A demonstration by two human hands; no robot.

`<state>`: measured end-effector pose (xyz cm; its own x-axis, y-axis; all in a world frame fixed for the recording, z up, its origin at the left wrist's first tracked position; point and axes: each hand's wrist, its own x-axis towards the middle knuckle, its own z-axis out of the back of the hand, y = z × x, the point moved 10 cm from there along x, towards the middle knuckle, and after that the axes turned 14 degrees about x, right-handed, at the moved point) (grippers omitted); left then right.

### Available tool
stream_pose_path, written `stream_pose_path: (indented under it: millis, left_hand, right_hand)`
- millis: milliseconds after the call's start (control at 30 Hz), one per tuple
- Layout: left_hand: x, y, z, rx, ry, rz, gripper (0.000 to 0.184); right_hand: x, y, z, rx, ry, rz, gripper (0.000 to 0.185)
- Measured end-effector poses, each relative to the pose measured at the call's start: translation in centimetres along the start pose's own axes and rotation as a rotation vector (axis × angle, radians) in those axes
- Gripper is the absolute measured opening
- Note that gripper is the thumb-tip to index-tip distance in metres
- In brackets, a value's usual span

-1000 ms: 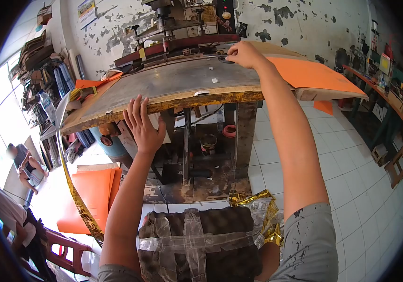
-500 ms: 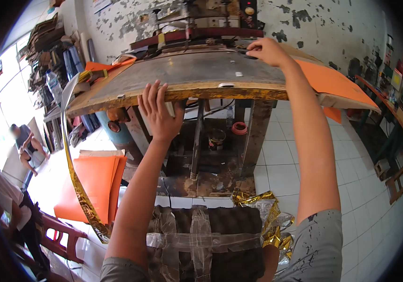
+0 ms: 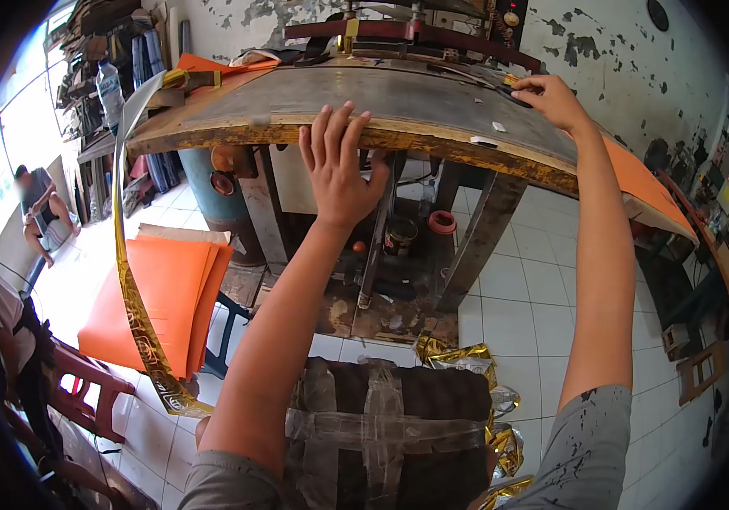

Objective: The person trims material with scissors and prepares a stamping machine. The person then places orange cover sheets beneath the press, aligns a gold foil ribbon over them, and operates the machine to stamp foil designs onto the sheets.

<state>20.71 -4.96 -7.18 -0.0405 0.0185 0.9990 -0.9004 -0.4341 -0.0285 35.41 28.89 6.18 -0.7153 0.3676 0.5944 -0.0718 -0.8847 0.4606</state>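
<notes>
My left hand (image 3: 340,166) rests at the front edge of the dark-topped wooden table (image 3: 322,92), fingers spread over the rim, holding nothing. At the table's far right side, my right hand (image 3: 551,98) is closed on a small dark object (image 3: 514,97), perhaps a scissors handle. Orange sheets (image 3: 641,183) lie to the right of that hand. Small white pieces (image 3: 499,127) are on the tabletop. A gold foil strip (image 3: 136,314) hangs off the table's left end.
A stack of orange sheets (image 3: 156,302) is at the lower left, near a red plastic stool (image 3: 84,387). One person (image 3: 41,208) sits by the window; another (image 3: 7,340) is at the left edge. A taped dark cushion (image 3: 390,433) and crumpled gold foil (image 3: 466,357) are below.
The view has turned, so the table appears tilted down to the right. Both hands keep nearly the same places on the table, the left at the edge and the right by the dark object.
</notes>
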Motion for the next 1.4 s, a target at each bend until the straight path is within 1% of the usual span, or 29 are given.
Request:
stream_pose_path:
  millis: [133, 200, 233, 333, 433, 567, 633, 700, 833, 867, 900, 967, 1067, 1167, 1267, 1367, 1400]
  left_hand:
    - [-0.1, 0.3, -0.6, -0.018, -0.030, 0.002, 0.064]
    - [0.0, 0.6, -0.7, -0.030, -0.004, -0.011, 0.064]
    - [-0.1, 0.7, -0.8, -0.039, 0.015, -0.017, 0.064]
    - [-0.4, 0.9, -1.0, -0.084, -0.001, -0.004, 0.066]
    - [-0.3, 0.9, -0.9, -0.130, -0.015, 0.007, 0.067]
    - [-0.3, 1.4, -0.6, -0.155, -0.028, 0.009, 0.066]
    - [-0.3, 1.4, -0.5, -0.174, -0.023, 0.004, 0.066]
    - [-0.4, 1.6, -0.5, -0.203, -0.022, 0.003, 0.066]
    - [-0.5, 1.7, -0.5, -0.239, -0.024, -0.007, 0.065]
    - [-0.5, 1.8, -0.5, -0.246, -0.031, -0.012, 0.065]
    - [-0.5, 1.8, -0.5, -0.255, -0.038, -0.016, 0.064]
    - [-0.6, 2.0, -0.3, -0.295, -0.032, -0.014, 0.064]
    - [-0.5, 2.2, -0.2, -0.333, -0.021, -0.017, 0.064]
    - [-0.5, 2.3, 0.0, -0.352, -0.020, -0.016, 0.064]
    - [-0.5, 2.4, 0.2, -0.364, -0.010, -0.013, 0.063]
    - [-0.3, 2.6, 0.2, -0.374, -0.004, -0.013, 0.063]
    - [-0.3, 2.6, 0.1, -0.372, -0.004, -0.016, 0.063]
  right_hand:
    - [0.0, -0.2, -0.9, -0.069, 0.141, 0.010, 0.032]
    - [-0.2, 1.3, 0.1, -0.098, 0.113, 0.007, 0.032]
    - [-0.8, 2.5, 0.3, -0.111, 0.099, 0.000, 0.032]
    - [-2.6, 10.5, -0.7, -0.165, 0.036, 0.121, 0.031]
    - [-2.7, 16.1, -5.0, -0.262, 0.168, 0.182, 0.032]
    - [-1.0, 19.8, -10.8, -0.391, 0.161, 0.108, 0.033]
    - [0.5, 19.9, -13.1, -0.455, 0.120, 0.104, 0.034]
    - [1.9, 19.3, -14.8, -0.502, 0.073, 0.056, 0.035]
    - [3.4, 20.5, -16.2, -0.540, -0.021, 0.000, 0.034]
    - [4.1, 21.2, -16.4, -0.537, -0.028, 0.082, 0.033]
    - [4.9, 20.1, -15.9, -0.517, -0.018, -0.061, 0.032]
    - [5.7, 20.7, -15.4, -0.440, 0.013, -0.084, 0.030]
    - [5.6, 20.0, -15.1, -0.420, 0.037, -0.252, 0.028]
    - [5.7, 21.0, -16.2, -0.513, 0.061, -0.120, 0.029]
    - [5.6, 21.6, -15.5, -0.522, 0.004, -0.116, 0.029]
    - [5.6, 21.8, -16.1, -0.556, 0.059, -0.052, 0.033]
    - [5.7, 21.7, -15.9, -0.565, 0.040, -0.051, 0.032]
